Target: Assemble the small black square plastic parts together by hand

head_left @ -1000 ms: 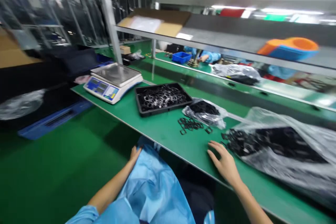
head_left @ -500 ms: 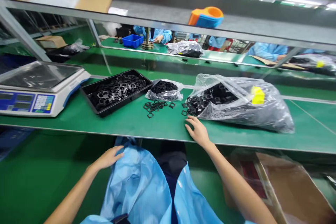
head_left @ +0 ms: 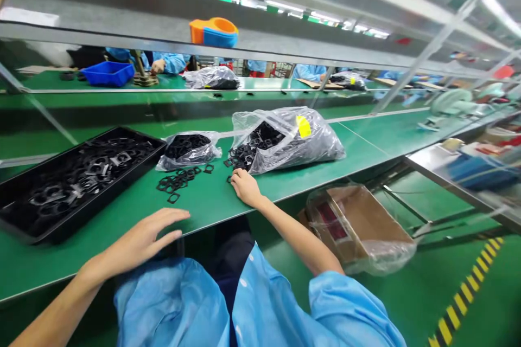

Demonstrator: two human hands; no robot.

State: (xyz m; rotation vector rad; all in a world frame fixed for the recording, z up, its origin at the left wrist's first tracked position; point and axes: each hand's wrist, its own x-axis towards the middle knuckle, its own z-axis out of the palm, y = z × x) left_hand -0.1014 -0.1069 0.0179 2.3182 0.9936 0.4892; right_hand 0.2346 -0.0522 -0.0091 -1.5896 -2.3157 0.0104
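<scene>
My right hand (head_left: 246, 188) rests at the mouth of a clear plastic bag (head_left: 301, 141), its fingers bent and drawn together over the edge of the small black plastic frames (head_left: 243, 156) spilling out. What lies under the fingertips is hidden. My left hand (head_left: 142, 236) hovers above the table's front edge, fingers stretched, thumb apart, holding nothing. Between the hands a loose cluster of black frames (head_left: 178, 179) lies on the green tabletop (head_left: 207, 200). Behind it sits a smaller clear bag (head_left: 189, 149) of the same parts. A black tray (head_left: 81, 173) filled with frames stands at the left.
An overhead shelf (head_left: 134, 32) carries an orange and blue tape-like holder (head_left: 214, 31). Below the table at right is an open cardboard box (head_left: 358, 222) with plastic lining. Across the bench stand a blue bin (head_left: 108, 73) and a co-worker's hand (head_left: 158, 66). A fan (head_left: 450, 105) is at right.
The view has swung right, and the scale has left the picture. My left hand has risen from my lap to the table edge. My right hand's fingers have curled in at the frames.
</scene>
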